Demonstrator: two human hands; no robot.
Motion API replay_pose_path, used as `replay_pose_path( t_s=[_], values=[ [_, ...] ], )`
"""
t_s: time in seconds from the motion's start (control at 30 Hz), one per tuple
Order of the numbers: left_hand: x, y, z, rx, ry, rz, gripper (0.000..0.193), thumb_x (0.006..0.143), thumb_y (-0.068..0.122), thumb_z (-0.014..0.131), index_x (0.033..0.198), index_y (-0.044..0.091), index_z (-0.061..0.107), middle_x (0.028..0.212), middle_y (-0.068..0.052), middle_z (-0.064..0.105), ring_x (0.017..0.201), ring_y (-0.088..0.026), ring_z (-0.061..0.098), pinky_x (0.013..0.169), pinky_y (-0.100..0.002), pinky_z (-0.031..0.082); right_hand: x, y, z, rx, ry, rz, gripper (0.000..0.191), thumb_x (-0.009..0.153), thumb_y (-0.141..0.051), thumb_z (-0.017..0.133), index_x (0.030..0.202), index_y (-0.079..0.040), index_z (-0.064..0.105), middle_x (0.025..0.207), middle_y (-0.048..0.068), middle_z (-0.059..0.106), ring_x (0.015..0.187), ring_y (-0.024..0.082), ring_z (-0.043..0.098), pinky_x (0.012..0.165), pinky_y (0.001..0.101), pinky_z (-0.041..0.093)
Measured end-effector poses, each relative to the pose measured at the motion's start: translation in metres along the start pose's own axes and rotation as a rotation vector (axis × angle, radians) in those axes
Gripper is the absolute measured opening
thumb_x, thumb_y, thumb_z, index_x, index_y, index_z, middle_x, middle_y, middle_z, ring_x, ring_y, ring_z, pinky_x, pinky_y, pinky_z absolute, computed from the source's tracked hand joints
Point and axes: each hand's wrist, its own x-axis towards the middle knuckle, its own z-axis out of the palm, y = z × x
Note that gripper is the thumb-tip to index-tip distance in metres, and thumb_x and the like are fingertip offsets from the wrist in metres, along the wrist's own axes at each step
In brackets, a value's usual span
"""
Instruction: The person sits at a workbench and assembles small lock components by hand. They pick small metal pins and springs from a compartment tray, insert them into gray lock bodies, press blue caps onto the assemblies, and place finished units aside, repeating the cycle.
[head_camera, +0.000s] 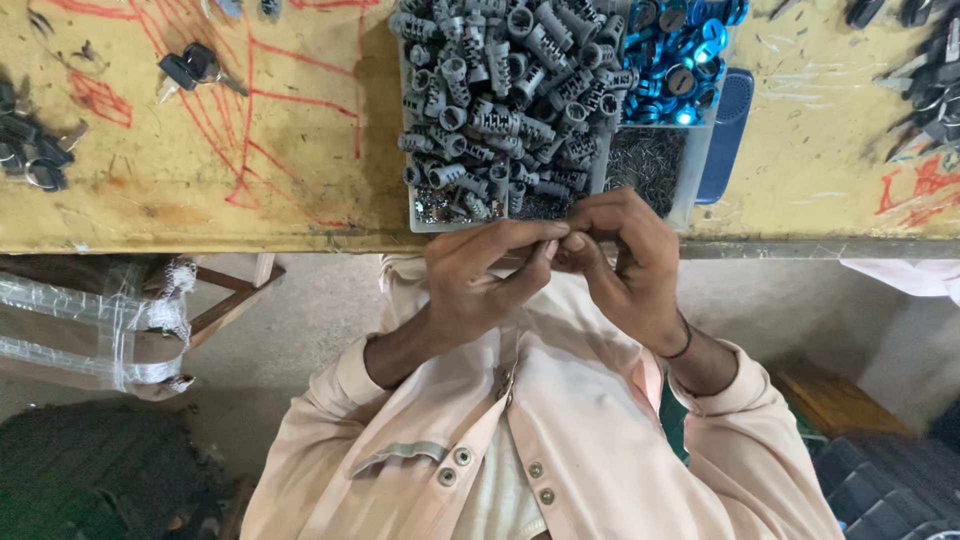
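Left hand and right hand fingertips pinched together, ribbed grey metal cylinders heaped near

Grey cylinders, blue caps, red-scribbled yellow table, pale pink shirt.

Yellow workbench with red scribbles — blue ring caps, keys, plastic-wrapped frame.

Both hands meet fingertip to fingertip — left hand, right hand — fingers curled
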Motion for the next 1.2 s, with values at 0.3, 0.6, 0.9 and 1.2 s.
replay_pose_path(
  t_s=[0.3, 0.6, 0.9, 1.2],
  values=[
    [0.003, 0.006, -0.002, 0.190, 0.001, 0.138, 0.028, 0.095, -0.008, 0.071, 0.122, 0.002, 0.069, 0.109, -0.013, 0.077, 0.091, -0.015, 0.078, 0.081, -0.026, 0.065, -0.002, -0.003, 0.004, 0.064, 0.014, 0.089, 0.008, 0.100, 0.007, 0.067, 0.107, 0.004, 0.063, 0.105, 0.013, 0.065, 0.079, 0.013, 0.069, 0.066, 0.0234, 0.059],
    [-0.004, 0.007, 0.001, -0.043, 0.007, -0.124, 0.015, 0.098, -0.002, 0.073, 0.113, -0.001, 0.073, 0.100, -0.008, 0.076, 0.086, -0.012, 0.075, 0.072, -0.026, 0.062, -0.012, -0.009, 0.001, -0.415, 0.123, -0.321, 0.028, 0.087, 0.003, 0.087, 0.106, 0.000, 0.066, 0.104, 0.015, 0.068, 0.083, 0.024, 0.071, 0.071, 0.0327, 0.057],
    [-0.008, -0.011, -0.014, -0.526, -0.396, -0.690, 0.012, 0.097, 0.011, 0.068, 0.106, 0.003, 0.068, 0.078, 0.002, 0.064, 0.064, -0.004, 0.059, 0.057, -0.020, 0.049, -0.010, -0.013, -0.018, 0.866, -0.328, 0.581, 0.039, 0.101, -0.002, 0.068, 0.127, -0.003, 0.039, 0.107, 0.007, 0.060, 0.086, 0.010, 0.061, 0.063, 0.0282, 0.055],
    [-0.009, -0.014, -0.004, -0.080, -0.202, -0.246, 0.009, 0.096, 0.005, 0.067, 0.101, 0.002, 0.060, 0.084, 0.001, 0.058, 0.074, -0.004, 0.051, 0.066, -0.023, 0.046, 0.045, -0.029, -0.056, -0.998, -0.159, -0.053, 0.026, 0.082, -0.009, 0.080, 0.103, -0.001, 0.067, 0.091, 0.013, 0.064, 0.071, 0.033, 0.066, 0.057, 0.0429, 0.048]
  ],
)
